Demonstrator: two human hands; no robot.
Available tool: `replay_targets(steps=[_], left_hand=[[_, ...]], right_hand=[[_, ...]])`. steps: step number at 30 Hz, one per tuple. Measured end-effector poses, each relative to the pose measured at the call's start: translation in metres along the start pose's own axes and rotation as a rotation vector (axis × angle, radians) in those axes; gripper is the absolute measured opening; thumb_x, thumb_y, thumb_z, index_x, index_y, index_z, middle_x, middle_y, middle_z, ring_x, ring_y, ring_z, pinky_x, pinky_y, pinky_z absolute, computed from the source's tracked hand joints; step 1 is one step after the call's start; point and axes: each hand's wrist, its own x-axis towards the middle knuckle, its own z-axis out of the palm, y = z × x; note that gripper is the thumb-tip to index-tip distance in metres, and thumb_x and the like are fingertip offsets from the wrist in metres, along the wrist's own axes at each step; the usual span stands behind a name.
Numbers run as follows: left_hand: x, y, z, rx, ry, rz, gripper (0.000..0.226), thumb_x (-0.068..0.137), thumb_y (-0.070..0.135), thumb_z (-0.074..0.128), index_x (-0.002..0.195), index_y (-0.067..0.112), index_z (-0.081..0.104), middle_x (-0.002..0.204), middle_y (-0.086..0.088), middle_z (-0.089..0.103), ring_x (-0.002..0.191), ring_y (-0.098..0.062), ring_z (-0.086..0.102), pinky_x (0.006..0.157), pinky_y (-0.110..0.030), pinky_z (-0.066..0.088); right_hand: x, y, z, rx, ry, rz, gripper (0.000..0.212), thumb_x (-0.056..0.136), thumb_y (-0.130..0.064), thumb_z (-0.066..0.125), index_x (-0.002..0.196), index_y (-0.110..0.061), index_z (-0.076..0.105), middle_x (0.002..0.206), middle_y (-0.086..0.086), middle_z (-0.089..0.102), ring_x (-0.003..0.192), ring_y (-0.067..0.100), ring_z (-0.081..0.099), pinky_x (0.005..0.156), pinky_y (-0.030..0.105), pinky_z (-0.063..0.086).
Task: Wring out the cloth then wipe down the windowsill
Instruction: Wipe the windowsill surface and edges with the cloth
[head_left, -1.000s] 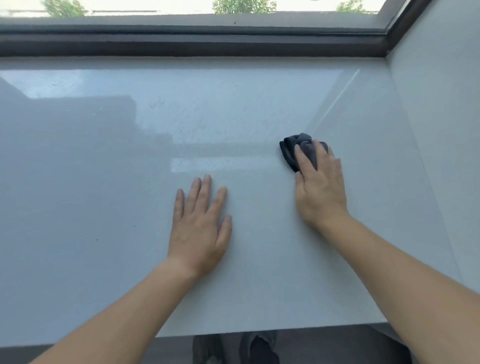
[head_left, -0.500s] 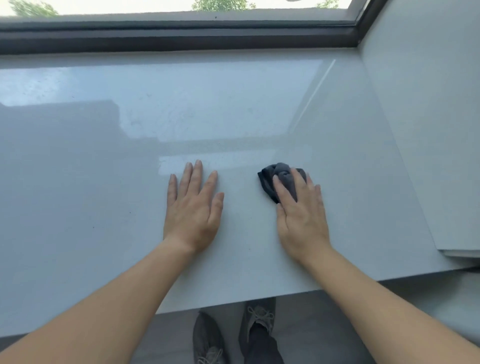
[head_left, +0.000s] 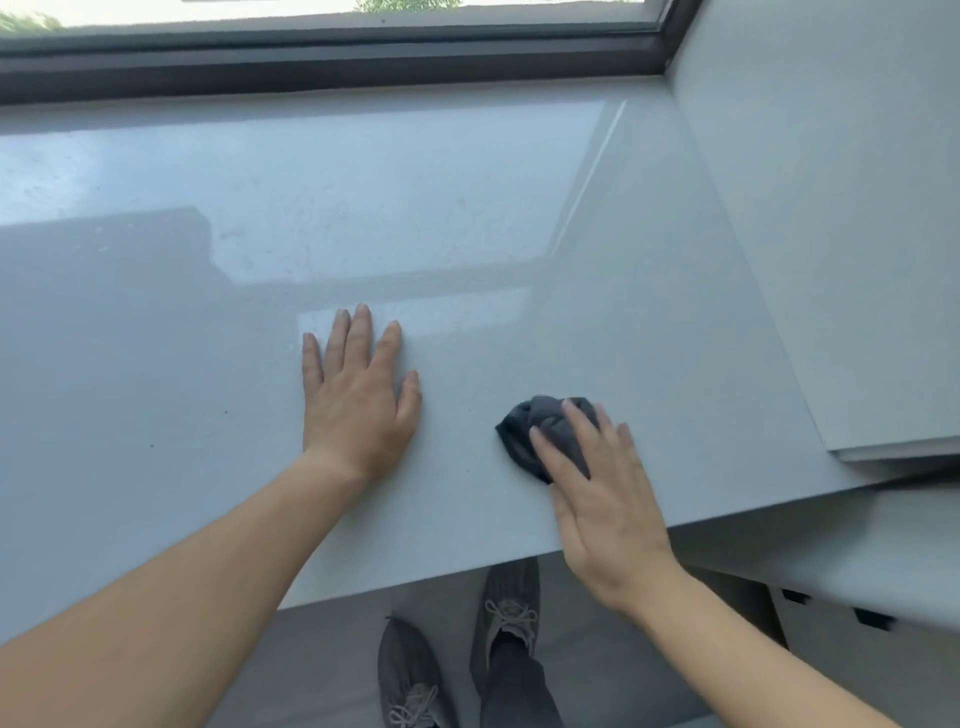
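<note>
A small, bunched dark grey cloth (head_left: 530, 431) lies on the glossy pale grey windowsill (head_left: 363, 208), close to its front edge on the right. My right hand (head_left: 602, 493) presses flat on the cloth, fingers over its near half, palm reaching past the sill's edge. My left hand (head_left: 358, 400) rests flat on the bare sill to the left of the cloth, fingers spread, holding nothing. Fine specks of dust show on the far half of the sill.
A dark window frame (head_left: 332, 67) runs along the back. A white side wall (head_left: 831, 234) closes the sill on the right, with a lower white ledge (head_left: 857, 545) beyond its corner. Below the front edge stand a person's grey sneakers (head_left: 457, 649) on the floor.
My right hand has dragged the cloth toward me, from the sill's middle depth to near the front edge. My left hand has stayed planted on the sill.
</note>
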Motion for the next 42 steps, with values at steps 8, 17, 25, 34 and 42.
replay_targets(steps=[8,17,25,34,42], left_hand=[[0.029,0.034,-0.002,-0.166,0.085,0.112,0.054,0.089,0.031,0.037,0.140,0.013,0.046,0.155,-0.008,0.035,0.150,-0.026,0.018,0.123,-0.046,0.000],[0.130,0.072,-0.001,-0.193,0.104,0.021,0.050,0.096,0.025,0.041,0.145,0.017,0.037,0.164,-0.007,0.015,0.153,-0.022,0.004,0.123,-0.043,-0.003],[0.165,0.077,0.009,-0.051,0.053,-0.031,0.056,0.099,0.039,0.029,0.154,0.024,0.022,0.166,-0.002,0.003,0.152,-0.019,-0.007,0.122,-0.043,-0.007],[0.172,0.083,0.006,-0.071,0.079,-0.054,0.052,0.093,0.036,0.033,0.143,0.022,0.039,0.158,-0.010,0.024,0.150,-0.027,0.008,0.122,-0.045,-0.004],[0.223,0.100,0.003,-0.202,0.112,-0.007,0.038,0.097,0.032,0.035,0.131,0.020,0.050,0.156,-0.007,0.032,0.150,-0.025,0.016,0.122,-0.049,0.003]], right_hand=[[0.061,0.096,-0.035,-0.076,0.076,0.289,0.054,0.097,-0.021,0.037,0.151,-0.025,0.037,0.162,0.007,0.019,0.151,0.030,0.014,0.120,0.060,0.011],[0.077,0.093,-0.027,-0.039,-0.021,-0.073,0.053,0.094,-0.019,0.043,0.147,-0.025,0.044,0.160,0.010,0.027,0.150,0.034,0.020,0.121,0.056,0.012],[0.208,0.099,-0.031,-0.048,0.086,0.182,0.057,0.099,-0.022,0.041,0.155,-0.025,0.028,0.164,0.009,0.011,0.151,0.034,0.006,0.123,0.052,0.004],[0.309,0.146,-0.051,-0.046,0.114,0.396,0.057,0.100,-0.026,0.039,0.155,-0.028,0.026,0.164,0.008,0.009,0.151,0.033,0.006,0.123,0.052,0.002],[0.342,0.115,-0.039,-0.029,-0.012,-0.110,0.053,0.099,-0.024,0.042,0.151,-0.033,0.036,0.163,0.005,0.020,0.150,0.033,0.014,0.122,0.051,0.002]])
